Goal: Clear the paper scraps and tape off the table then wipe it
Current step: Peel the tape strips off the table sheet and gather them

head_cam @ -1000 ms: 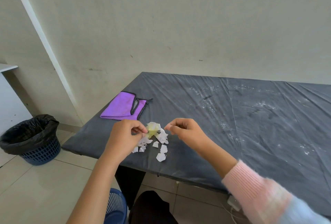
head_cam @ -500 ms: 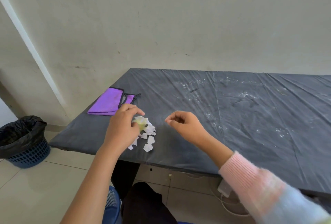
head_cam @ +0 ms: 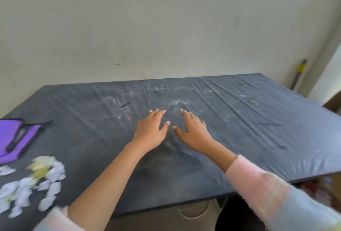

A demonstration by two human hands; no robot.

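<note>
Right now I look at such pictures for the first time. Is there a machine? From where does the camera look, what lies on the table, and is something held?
There is no machine here: a person works with bare hands. The camera sits on the person's head and looks forward and down, so you see the scene as that person does.

The left hand and the right hand are both open, with fingers stretched out over the middle of the dark table. Neither holds anything. Whether they press on the table I cannot tell.

At the left edge lies a purple cloth. Nearer the person is a blurred heap of white paper scraps, with yellowish tape among them. Pale marks speckle the table beyond the hands.
</note>
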